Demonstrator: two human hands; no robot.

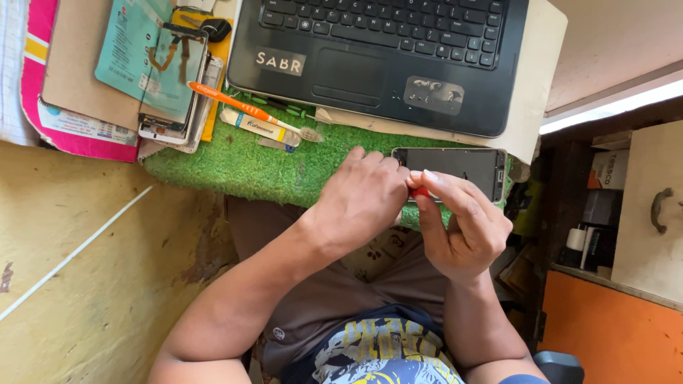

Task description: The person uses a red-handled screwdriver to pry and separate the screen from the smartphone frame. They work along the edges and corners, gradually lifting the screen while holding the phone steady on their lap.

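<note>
Pinching a small red tool (420, 192) in the right hand (462, 224), left hand (359, 199) curled alongside, holding unclear, phone (455, 167) lying just beyond; prying needs steadiness.

The hands (420, 206) are hiding most of a small red object (420, 192) and the black smartphone's (455, 167) lower edge; the top edge is cropping the black laptop (384, 57).

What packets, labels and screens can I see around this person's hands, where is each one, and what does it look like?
Phone screen: dark, rectangular, on the green mat just beyond both hands.
Laptop label: small pale strip left of the touchpad.
Laptop sticker: grey patch right of the touchpad.
Teal packet: flat, upper left, under a bare phone frame.
White tube: small, blue and orange print, beside the orange toothbrush.
</note>
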